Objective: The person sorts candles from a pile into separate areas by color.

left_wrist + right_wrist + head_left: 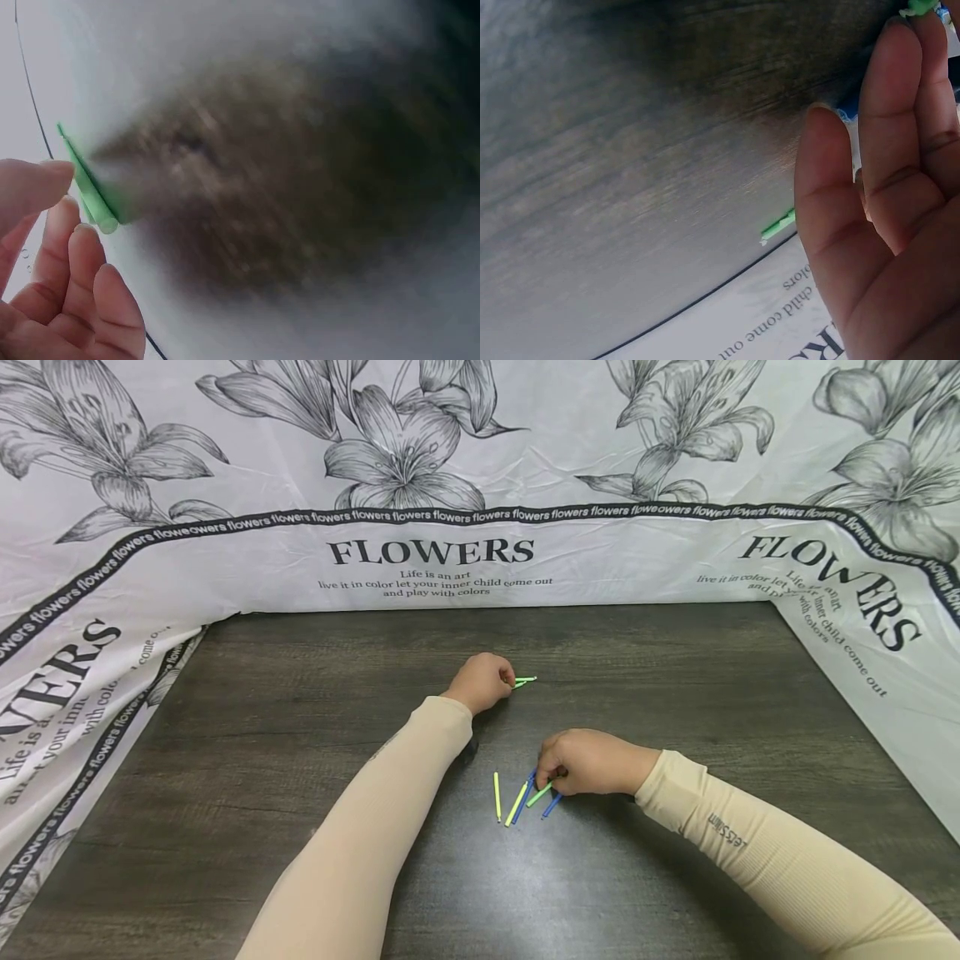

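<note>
At mid-table my left hand [482, 683] pinches a thin green candle [90, 191] between thumb and fingertip. A second green candle lies right beside it, partly hidden by the fingers. Nearer to me, my right hand [592, 764] holds another green candle [538, 795] at its fingertips, angled over the pile. Under and around these fingers lie blue candles, one [552, 807] to the right and another [519, 810] beside a yellow candle [516, 804]. One more yellow candle [497, 797] lies apart to the left.
The dark wood-grain table [315, 727] spreads out around both hands. White flower-printed cloth [435, 568] hangs along its back edge and both sides. Cream sleeves cover both forearms, the left one [352, 827] reaching past the left side of the candles.
</note>
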A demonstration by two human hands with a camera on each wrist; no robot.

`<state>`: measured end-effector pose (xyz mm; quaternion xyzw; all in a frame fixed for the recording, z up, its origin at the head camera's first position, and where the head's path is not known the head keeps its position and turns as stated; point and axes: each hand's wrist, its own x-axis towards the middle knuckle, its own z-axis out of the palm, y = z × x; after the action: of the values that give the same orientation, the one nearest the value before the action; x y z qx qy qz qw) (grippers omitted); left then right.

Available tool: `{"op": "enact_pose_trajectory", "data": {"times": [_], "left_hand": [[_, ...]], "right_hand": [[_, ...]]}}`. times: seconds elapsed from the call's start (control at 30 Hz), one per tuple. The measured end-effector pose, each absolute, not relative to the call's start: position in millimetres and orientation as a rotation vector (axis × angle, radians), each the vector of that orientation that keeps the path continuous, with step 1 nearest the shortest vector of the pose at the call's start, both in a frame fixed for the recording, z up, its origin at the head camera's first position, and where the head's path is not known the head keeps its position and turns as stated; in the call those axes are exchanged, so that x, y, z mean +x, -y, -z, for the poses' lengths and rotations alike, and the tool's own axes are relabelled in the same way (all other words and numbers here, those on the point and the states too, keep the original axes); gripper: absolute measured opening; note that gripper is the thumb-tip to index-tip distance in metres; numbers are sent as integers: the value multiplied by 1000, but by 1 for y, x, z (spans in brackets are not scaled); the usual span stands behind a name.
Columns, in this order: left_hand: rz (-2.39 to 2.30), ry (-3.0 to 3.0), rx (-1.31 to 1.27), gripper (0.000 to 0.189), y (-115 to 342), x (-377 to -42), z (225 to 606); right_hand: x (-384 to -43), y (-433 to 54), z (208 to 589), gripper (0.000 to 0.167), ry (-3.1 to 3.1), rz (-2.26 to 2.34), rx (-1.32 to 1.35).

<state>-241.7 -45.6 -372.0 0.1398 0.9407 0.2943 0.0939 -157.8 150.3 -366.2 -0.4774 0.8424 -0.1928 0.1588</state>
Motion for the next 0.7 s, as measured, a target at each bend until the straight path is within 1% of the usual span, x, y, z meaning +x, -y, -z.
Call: {"op": "enact_pose_trajectory", "data": {"times": [0.7], "left_hand": [[-869,-2775,384,10,44,-240,371]], "right_hand": [[-156,-150,366,21,-2419,543,-1358]]}}
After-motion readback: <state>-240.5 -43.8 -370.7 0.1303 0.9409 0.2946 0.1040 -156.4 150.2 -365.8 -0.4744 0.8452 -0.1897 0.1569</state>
